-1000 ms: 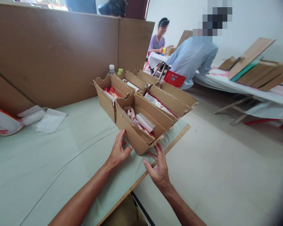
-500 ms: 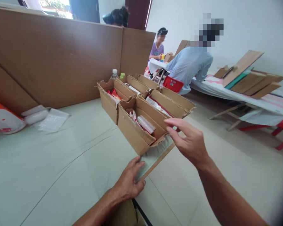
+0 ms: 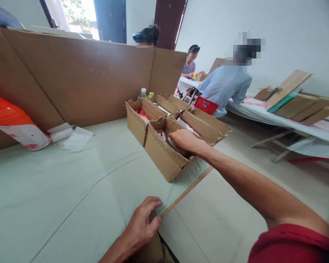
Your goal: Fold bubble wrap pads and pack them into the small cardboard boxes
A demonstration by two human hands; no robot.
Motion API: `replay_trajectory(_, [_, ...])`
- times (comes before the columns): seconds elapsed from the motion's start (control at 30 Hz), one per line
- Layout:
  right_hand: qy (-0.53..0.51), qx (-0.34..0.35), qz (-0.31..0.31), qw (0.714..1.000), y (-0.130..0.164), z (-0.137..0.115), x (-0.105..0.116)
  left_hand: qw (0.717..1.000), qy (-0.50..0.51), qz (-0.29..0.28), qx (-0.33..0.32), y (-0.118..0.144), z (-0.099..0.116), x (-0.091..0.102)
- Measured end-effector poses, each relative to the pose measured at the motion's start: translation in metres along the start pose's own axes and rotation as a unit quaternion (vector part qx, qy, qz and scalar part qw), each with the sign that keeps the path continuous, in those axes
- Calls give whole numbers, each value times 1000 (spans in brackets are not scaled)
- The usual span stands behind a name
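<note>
Reaching into nearest cardboard box (image 3: 161,157), right hand (image 3: 185,140), grip unclear; left hand (image 3: 142,224) spread on table edge (image 3: 186,190).

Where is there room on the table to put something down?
The wide pale green table cover is bare between the left hand at the near edge, the brown cardboard boxes and the white packets by the cardboard wall. It is crowded at the far right corner, where the right hand reaches into the nearest box.
</note>
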State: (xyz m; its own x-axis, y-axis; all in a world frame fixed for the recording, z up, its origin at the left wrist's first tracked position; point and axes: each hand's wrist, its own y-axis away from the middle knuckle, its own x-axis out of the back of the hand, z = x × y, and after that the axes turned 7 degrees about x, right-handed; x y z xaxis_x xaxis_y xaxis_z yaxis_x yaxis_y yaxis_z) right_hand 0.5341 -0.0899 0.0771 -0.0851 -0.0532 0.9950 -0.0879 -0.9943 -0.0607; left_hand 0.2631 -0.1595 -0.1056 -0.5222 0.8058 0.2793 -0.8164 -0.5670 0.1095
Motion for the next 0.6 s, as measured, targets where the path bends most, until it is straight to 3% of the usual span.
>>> replay_trajectory(0.1, [39,-51,44,997,29,2,39,996,28,86,-24,-1,14,21])
replay_trajectory(0.2, [-81,26,139,987,67,-24,70,980,79,170,-69,-6,46,36])
replay_trajectory(0.23, [-139,80,135,978,77,-37,76,974,108,180,-86,-8,58,38])
replay_trajectory(0.3, [-236,186,70,951,88,-58,79,964,182,168,-96,-13,78,37])
replay_trajectory(0.37, [-298,236,20,925,83,-60,74,956,250,144,-58,-15,86,34])
replay_trajectory(0.43, [-325,192,52,924,66,-31,64,950,275,145,17,-13,78,32])
replay_trajectory(0.5, [-307,75,115,942,44,20,51,942,277,167,86,-5,59,35])
replay_trajectory(0.53, [-275,22,115,954,34,48,43,935,284,180,113,0,49,37])
replay_trajectory(0.6, [-195,-47,21,980,21,96,25,911,322,213,149,10,30,41])
